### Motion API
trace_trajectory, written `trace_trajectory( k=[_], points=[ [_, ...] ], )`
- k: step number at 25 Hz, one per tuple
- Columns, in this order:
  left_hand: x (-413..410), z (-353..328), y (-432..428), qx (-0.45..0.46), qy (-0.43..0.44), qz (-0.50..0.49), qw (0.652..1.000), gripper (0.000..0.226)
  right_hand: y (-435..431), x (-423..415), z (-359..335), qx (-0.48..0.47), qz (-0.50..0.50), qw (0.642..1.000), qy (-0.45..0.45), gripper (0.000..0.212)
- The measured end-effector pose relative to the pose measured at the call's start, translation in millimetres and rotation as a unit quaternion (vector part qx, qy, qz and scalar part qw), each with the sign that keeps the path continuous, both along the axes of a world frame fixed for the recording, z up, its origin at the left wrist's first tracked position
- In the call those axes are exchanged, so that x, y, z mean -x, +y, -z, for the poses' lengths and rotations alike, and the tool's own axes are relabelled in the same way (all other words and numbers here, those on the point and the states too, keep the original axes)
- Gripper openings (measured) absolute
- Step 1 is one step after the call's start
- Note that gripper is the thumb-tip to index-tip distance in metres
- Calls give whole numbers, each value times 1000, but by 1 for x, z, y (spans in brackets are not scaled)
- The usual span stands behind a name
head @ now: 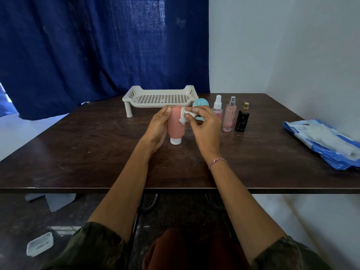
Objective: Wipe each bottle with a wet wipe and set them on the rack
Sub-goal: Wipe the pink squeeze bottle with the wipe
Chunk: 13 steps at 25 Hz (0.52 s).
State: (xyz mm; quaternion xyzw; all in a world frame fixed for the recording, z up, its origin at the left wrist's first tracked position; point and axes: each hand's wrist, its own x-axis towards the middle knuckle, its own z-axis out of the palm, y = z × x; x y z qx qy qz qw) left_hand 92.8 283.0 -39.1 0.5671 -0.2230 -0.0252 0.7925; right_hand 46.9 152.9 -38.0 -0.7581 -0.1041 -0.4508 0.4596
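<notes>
The pink squeeze bottle (176, 125) could slip, I'd say, if the wet wipe (184, 115) slicks its sides, and knock the spray bottle (217, 107) close by (first of three in a row); it stands cap-down over the table (97, 143), just before the rack (159, 97); the left hand (157, 127) curls round its side, gripping it; the right hand (204, 126) pinches the crumpled wipe against its upper end.

Table (78, 149): dark wood-grain top, scuffed and dusty.
Rack (159, 98): white, perforated, stood on short legs at the far middle.
Blue round lid (200, 103): just right of the rack (partly hidden).
Bottles: clear spray bottle (217, 106), pink spray bottle (229, 117) and black bottle (242, 119) stood upright in a row.
Wipes pack (327, 145): lay flat near the right edge.
</notes>
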Motion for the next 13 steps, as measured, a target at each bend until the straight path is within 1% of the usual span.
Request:
trace_trajectory(
  k=[3,5,9,13],
  points=[
    [1,-2,2,8,-20,23,1000,31,0,0,2,11,-10,1000,22,18],
    [4,-4,4,27,-19,25,999,33,-1,0,3,13,-26,999,38,18],
    [4,-4,5,83,43,-7,996,32,1,-1,7,36,-62,993,98,17],
    [1,-5,7,105,86,-61,989,29,0,-2,9,53,-81,986,136,18]
  ],
)
